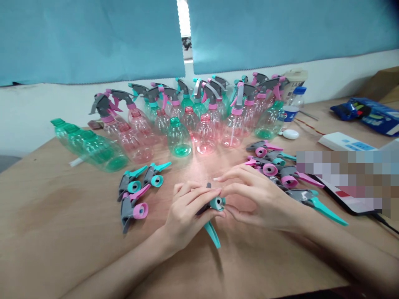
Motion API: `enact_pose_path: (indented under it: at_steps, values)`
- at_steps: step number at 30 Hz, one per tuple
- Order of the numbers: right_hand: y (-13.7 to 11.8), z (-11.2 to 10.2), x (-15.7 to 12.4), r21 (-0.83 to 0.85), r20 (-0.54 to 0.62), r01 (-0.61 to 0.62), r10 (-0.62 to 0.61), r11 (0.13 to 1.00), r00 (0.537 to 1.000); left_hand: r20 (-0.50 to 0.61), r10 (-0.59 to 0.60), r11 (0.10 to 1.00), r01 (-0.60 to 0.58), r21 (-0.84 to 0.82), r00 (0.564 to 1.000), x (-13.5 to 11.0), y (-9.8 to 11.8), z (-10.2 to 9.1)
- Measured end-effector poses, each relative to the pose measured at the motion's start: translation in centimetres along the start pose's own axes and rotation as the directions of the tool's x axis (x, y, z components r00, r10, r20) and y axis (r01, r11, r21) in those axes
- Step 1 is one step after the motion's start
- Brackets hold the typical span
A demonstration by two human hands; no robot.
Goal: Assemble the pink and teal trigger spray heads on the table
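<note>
My left hand is closed around a grey spray-trigger head with a teal cap and a teal lever pointing down toward me. My right hand meets it from the right, its fingertips pinched at the teal cap. Both hands rest low over the wooden table. Loose trigger heads lie to the left in teal and pink, and several more lie to the right. Behind them stand many clear pink and green spray bottles, some with heads fitted, some without.
Green bottles lie on their sides at the left. At the right are a white round object, a water bottle, a white device, a blue packet and a dark tablet with a cable. Blue curtains hang behind.
</note>
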State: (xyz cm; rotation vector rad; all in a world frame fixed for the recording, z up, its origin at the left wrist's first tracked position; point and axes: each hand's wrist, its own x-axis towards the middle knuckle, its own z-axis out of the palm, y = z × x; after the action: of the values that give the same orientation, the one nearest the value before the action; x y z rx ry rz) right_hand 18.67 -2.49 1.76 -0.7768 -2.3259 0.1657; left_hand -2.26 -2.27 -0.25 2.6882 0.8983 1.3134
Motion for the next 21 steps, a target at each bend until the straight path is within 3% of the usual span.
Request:
enact_pose_path:
  at_steps: [7,14,18,21]
  values:
    - [0.1,0.3,-0.1,-0.032,-0.015,-0.013,0.013,0.999,1.000,0.034,-0.026,0.999,0.026,-0.018,0.999,-0.2,-0.2,0.3]
    - [-0.1,1.2,0.1,-0.046,-0.101,0.006,-0.011,0.999,0.995,0.041,-0.037,0.998,0.038,-0.040,0.998,0.0,-0.1,0.6]
    - [-0.3,1.6,0.0,0.045,-0.153,-0.064,0.070,0.997,0.986,0.022,-0.024,0.999,0.025,-0.026,0.999,0.2,0.0,0.4]
    - [-0.1,1.4,-0.1,0.125,-0.111,-0.073,0.087,0.989,0.990,0.022,0.007,1.000,-0.007,-0.021,1.000,0.1,-0.3,0.4]
